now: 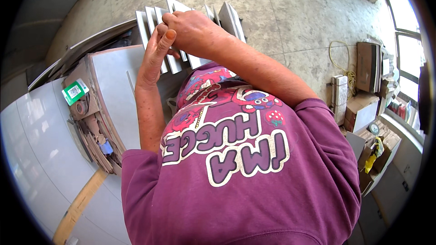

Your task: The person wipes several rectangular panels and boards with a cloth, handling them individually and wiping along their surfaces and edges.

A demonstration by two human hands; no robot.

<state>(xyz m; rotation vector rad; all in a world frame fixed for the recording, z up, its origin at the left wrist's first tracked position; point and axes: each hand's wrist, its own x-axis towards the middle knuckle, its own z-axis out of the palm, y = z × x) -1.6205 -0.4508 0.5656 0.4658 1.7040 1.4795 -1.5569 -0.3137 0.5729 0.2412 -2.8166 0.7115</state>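
Note:
Both my hands meet above a row of thin white boards [149, 21] that stand on edge, slightly fanned apart. My right hand [188, 29] reaches across from the right with its fingers curled in. What they pinch, if anything, is hidden. Just below and to the left, my left hand [153, 58] points upward, its orange-tipped thumb stretched out. Its other fingers run up beside the right hand and are partly covered by it. At the right end of the row, a thicker grey-white board [230, 20] leans outward.
A light grey panel surface [120, 79] lies left of my arm. Beside it are a green-and-white card [75, 91], a tape roll [81, 107] and a stack of cardboard pieces [93, 138]. At right, cardboard boxes [361, 108] and a yellow hose [349, 74] line the window wall.

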